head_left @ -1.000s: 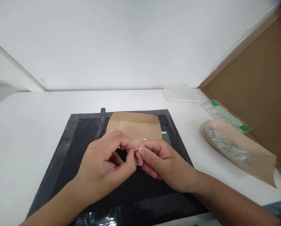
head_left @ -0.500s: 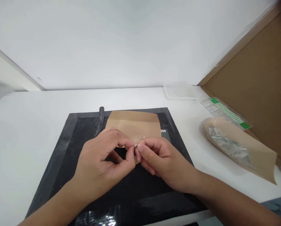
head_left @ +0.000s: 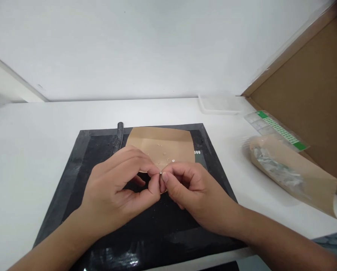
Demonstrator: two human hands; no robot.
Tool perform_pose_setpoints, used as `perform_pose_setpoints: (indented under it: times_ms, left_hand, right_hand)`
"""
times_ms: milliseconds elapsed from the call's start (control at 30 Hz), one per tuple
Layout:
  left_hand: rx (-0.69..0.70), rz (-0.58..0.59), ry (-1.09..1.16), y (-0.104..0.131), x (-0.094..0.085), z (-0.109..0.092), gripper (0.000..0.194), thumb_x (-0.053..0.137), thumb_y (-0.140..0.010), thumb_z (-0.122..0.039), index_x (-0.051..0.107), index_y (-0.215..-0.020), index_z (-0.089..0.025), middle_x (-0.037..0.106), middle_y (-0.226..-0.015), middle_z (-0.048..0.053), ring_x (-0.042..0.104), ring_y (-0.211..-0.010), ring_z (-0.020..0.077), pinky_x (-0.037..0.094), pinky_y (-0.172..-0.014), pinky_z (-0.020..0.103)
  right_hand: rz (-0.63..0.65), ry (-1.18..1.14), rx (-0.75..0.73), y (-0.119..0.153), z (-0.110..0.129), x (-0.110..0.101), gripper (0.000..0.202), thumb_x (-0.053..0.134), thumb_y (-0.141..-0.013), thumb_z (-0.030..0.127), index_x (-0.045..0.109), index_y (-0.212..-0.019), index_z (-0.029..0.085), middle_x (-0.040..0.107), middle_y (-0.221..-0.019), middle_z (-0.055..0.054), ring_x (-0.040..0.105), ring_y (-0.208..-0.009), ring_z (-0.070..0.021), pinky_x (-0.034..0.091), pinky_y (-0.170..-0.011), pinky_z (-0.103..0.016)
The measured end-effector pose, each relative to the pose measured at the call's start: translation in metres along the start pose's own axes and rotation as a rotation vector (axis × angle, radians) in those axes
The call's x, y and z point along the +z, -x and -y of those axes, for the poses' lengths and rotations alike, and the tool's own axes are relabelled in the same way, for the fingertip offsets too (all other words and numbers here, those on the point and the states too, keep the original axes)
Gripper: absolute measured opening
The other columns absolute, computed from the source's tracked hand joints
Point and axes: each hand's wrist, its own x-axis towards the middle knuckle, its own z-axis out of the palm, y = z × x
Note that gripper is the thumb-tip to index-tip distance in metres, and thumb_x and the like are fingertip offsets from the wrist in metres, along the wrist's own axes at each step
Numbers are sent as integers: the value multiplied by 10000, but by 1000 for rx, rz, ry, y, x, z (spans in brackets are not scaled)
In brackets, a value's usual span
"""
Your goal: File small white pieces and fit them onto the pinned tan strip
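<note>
Thumb and index finger of my left hand (head_left: 123,184) pinch a tiny silvery piece (head_left: 161,173), its kind too small to make out. My right hand (head_left: 189,188) is closed on the same piece from the other side, fingertips meeting those of the left. Both hands are raised over a black mat (head_left: 123,241). Just beyond the fingers lies a sheet of brown paper (head_left: 160,137), with several small pale bits on it, one of them a white flake (head_left: 173,160). The hands cover the near part of the paper.
A dark curved bar (head_left: 120,134) rests at the mat's back left. To the right, a brown paper pouch with a clear window (head_left: 312,177) holds clear plastic packets. Behind it are a green-and-clear plastic strip (head_left: 284,131), a shallow translucent tray (head_left: 219,107) and a cardboard wall (head_left: 306,75).
My fingertips have drawn closer together around the tiny piece, and less of it shows. The view has shifted slightly, so the mat and pouch appear a little higher.
</note>
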Motion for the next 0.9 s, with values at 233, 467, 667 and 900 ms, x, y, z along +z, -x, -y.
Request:
perform_pose_setpoints:
  times_ms: [233, 467, 667, 900]
  left_hand:
    - [-6, 1, 13, 0, 0, 1, 110, 730, -880, -117, 714, -856, -223, 701, -798, 2, 660, -755, 128, 602, -532, 193]
    - [-14, -15, -10, 2, 2, 0, 111, 730, -880, -119, 704, -835, -216, 701, -788, 1, 651, -739, 123, 605, -527, 196]
    - [9, -51, -60, 3, 4, -1, 121, 715, -880, -120, 680, -822, -221, 686, -768, 3, 636, -715, 127, 580, -516, 209]
    - [-29, -39, -26, 3, 4, -3, 133, 698, -860, -120, 683, -784, -228, 659, -718, -8, 625, -678, 128, 578, -504, 199]
  right_hand:
    - [27, -35, 6, -1, 5, -1, 334, 546, -1048, 400, 606, -801, 182, 475, -592, 67, 398, -515, -70, 301, -461, -188]
    - [38, -49, 20, 0, 4, -2, 316, 569, -1036, 397, 603, -805, 185, 457, -592, 75, 378, -508, -66, 286, -445, -182]
    - [48, -55, 21, 0, 5, -1, 321, 560, -1044, 386, 583, -793, 186, 444, -590, 79, 371, -508, -63, 282, -441, -180]
    - [76, -48, 29, -1, 3, -3, 318, 520, -1070, 364, 598, -819, 184, 466, -585, 79, 397, -507, -64, 303, -459, -186]
